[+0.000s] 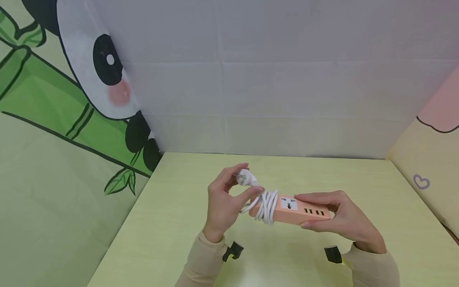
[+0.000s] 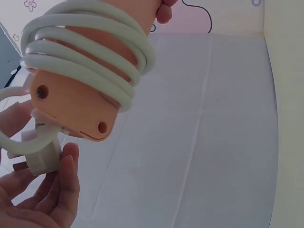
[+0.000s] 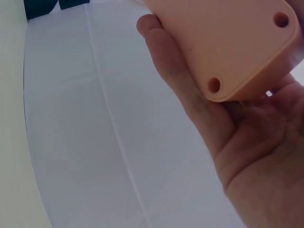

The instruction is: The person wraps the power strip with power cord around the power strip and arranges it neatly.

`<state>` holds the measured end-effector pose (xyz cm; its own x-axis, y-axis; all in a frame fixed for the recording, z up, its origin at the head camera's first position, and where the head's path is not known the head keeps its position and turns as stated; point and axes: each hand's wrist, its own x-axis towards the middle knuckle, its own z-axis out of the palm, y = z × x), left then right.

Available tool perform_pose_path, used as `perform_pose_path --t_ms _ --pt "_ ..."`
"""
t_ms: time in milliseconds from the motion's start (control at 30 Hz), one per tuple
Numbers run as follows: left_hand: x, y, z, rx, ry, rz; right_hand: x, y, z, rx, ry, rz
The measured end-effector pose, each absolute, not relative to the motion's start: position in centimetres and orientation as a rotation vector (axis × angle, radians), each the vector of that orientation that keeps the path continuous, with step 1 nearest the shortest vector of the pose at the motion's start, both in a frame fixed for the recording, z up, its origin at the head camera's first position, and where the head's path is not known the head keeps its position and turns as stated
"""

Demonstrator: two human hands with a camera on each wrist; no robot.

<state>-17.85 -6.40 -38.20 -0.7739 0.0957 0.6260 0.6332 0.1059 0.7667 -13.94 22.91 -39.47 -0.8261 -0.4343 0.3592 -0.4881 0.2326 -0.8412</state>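
An orange power strip [image 1: 283,215] is held up over the table, tilted slightly down to the right, its socket and several USB ports facing the head camera. White cord [image 1: 267,207] is wound several times round its left end. My right hand [image 1: 344,215] grips the right end, thumb on the near edge and fingers along the far one. My left hand [image 1: 226,199] holds the white plug [image 1: 246,178] at the cord's end, with the thumb by the cord loops. In the left wrist view the plug [image 2: 42,154] sits among the fingers, below the strip's end with its two screw holes.
The pale yellow-green table [image 1: 201,175] lies beneath both hands. A grey-white panel [image 1: 265,87] rises at its back edge. On the left stands a wall with a panda and bamboo print [image 1: 107,95], on the right a cream and pink one [image 1: 423,159].
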Motion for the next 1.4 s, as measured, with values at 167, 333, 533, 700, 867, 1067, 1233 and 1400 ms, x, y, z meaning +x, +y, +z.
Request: perform_pose_path --t_ms 167,333,533,700,867,1067,1233,1400 --pt "-17.88 -6.42 -38.27 -0.663 -2.044 -1.807 -13.85 22.85 -39.44 0.919 -2.418 1.734" --pt "-17.86 -6.45 -38.11 -0.62 -2.168 -1.992 -13.78 22.86 -39.44 0.959 -2.399 1.774" --pt "-18.13 -6.58 -37.92 -0.63 -2.301 -2.233 -13.7 22.77 -39.36 0.971 -2.402 1.771" --pt "-18.41 -6.72 -37.89 -0.659 -2.41 -2.392 -13.76 22.35 -39.34 1.01 -2.397 1.775" --pt "-18.65 -6.75 -38.11 -0.642 -2.462 -2.393 -13.8 22.32 -39.2 0.964 -2.41 1.756" --pt "-18.47 -6.44 -38.1 -0.593 -2.453 -2.309 -13.87 22.44 -39.23 0.985 -2.371 1.755" --pt "-18.29 -6.35 -37.95 -0.556 -2.448 -2.277 -13.78 22.37 -39.19 1.0 -2.344 1.766" --pt "-18.15 -6.22 -37.88 -0.53 -2.41 -2.324 -13.82 22.27 -39.2 1.033 -2.306 1.768"
